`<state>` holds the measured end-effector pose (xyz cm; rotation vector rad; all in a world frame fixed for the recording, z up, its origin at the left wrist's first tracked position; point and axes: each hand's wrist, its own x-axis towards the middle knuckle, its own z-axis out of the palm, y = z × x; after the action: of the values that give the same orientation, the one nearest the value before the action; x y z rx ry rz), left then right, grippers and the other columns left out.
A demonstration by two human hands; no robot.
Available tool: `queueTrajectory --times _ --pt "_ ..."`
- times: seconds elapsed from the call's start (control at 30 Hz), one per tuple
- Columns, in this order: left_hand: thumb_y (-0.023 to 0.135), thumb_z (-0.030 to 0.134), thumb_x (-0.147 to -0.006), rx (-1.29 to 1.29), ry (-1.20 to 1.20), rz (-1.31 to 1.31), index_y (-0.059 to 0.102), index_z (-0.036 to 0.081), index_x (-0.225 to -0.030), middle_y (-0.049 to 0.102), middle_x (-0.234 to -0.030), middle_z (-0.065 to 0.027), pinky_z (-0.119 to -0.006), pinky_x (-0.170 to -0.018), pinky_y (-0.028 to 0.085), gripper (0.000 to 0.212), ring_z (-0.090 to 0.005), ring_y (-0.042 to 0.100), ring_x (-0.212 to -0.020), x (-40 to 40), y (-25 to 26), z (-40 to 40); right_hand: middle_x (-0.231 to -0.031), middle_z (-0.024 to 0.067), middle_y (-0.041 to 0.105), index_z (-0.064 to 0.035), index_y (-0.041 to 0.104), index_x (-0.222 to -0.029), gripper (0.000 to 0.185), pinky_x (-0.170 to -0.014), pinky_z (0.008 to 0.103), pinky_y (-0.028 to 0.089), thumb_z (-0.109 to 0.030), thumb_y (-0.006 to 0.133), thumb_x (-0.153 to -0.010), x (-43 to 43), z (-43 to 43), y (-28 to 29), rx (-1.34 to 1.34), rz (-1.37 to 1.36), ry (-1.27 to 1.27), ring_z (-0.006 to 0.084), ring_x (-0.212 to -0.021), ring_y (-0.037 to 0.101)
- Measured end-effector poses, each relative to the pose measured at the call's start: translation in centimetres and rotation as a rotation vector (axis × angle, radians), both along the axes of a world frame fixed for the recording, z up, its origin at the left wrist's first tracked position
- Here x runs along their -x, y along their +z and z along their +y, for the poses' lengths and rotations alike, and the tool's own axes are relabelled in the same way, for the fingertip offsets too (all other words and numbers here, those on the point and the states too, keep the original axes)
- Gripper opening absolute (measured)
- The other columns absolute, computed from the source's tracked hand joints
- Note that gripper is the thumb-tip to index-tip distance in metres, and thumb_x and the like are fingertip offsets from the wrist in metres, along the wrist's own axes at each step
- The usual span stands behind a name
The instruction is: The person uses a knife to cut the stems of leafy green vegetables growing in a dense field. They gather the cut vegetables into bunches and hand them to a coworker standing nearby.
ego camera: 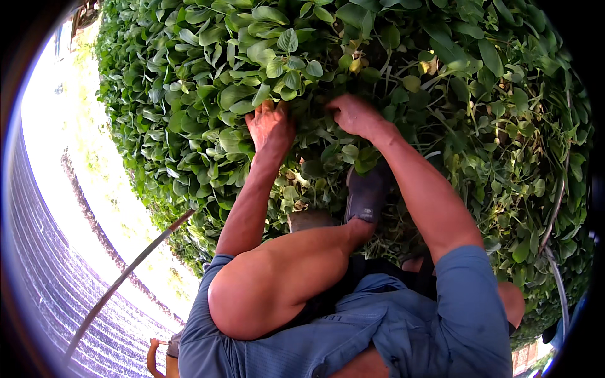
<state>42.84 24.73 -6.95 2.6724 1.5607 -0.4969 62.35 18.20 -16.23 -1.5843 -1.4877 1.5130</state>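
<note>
Dense broad-leaved green plants [198,94] fill the ground before me. My left hand [270,124] reaches into the edge of the leafy stand, back upward, its fingertips partly hidden under leaves. Beside it to the right, my right hand [354,115] is blurred, with its fingers bent toward the shaded stems between the two hands. What either hand grips among the foliage cannot be made out. Just above my left hand rises a plant with pointed, veined leaves [288,66]. A few yellowed leaves [357,65] show above my right hand.
My dark shoe [366,193] stands among low leaves, near a brownish block-like object [309,220]. A thin rod [127,269] slants at the left, and a curved pole [557,208] runs along the right. Ribbed sheeting [42,264] lies far left. Part of another person [172,352] shows at lower left.
</note>
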Motion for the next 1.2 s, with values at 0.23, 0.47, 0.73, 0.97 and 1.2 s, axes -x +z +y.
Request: queueTrajectory --times 0.23,0.47,0.73,0.97,1.2 --pt "0.070 0.034 -0.087 -0.014 -0.007 -0.007 0.070 0.016 -0.113 0.061 -0.117 -0.0193 -0.052 -0.095 0.043 0.031 -0.0363 0.060 -0.112 0.3 -0.5 0.1 -0.104 0.0207 0.070 -0.0095 0.073 -0.112 0.030 -0.084 0.0439 0.054 -0.009 0.056 -0.087 0.7 -0.5 -0.7 -0.062 0.027 -0.218 0.0410 -0.098 0.067" --pt "0.070 0.020 -0.081 -0.124 -0.051 -0.140 0.072 0.014 -0.102 0.063 -0.106 -0.0136 -0.054 -0.095 0.042 0.021 -0.0336 0.061 -0.106 1.0 -1.2 -0.4 -0.103 0.0204 0.071 -0.0090 0.073 -0.111 0.030 -0.081 0.0442 0.054 -0.007 0.058 -0.085 2.8 0.5 -1.3 -0.077 -0.052 -0.130 0.0415 -0.097 0.067" --pt "0.071 0.033 -0.086 -0.098 -0.011 -0.077 0.073 0.016 -0.105 0.061 -0.116 -0.0151 -0.052 -0.091 0.044 0.025 -0.0350 0.060 -0.106 1.4 -1.1 -0.5 -0.103 0.0244 0.070 -0.0045 0.070 -0.119 0.033 -0.081 0.0425 0.054 -0.005 0.059 -0.087 2.2 -1.2 -1.8 -0.027 0.067 -0.127 0.0414 -0.096 0.068" --pt "0.071 0.031 -0.085 -0.115 -0.023 -0.082 0.070 0.015 -0.104 0.060 -0.118 -0.0136 -0.053 -0.090 0.043 0.025 -0.0353 0.057 -0.107 1.6 -1.4 -1.0 -0.105 0.0256 0.070 -0.0041 0.069 -0.121 0.032 -0.081 0.0416 0.054 -0.009 0.060 -0.090 1.4 -0.3 0.5 -0.079 -0.008 -0.236 0.0396 -0.098 0.069" --pt "0.070 0.031 -0.085 -0.064 -0.021 -0.105 0.067 0.013 -0.104 0.068 -0.106 -0.0134 -0.052 -0.090 0.041 0.027 -0.0345 0.062 -0.105 1.2 -1.4 -0.2 -0.108 0.0201 0.070 -0.0107 0.069 -0.122 0.037 -0.087 0.0449 0.055 -0.011 0.059 -0.087 2.4 1.3 0.5 -0.084 -0.039 -0.188 0.0381 -0.101 0.068"
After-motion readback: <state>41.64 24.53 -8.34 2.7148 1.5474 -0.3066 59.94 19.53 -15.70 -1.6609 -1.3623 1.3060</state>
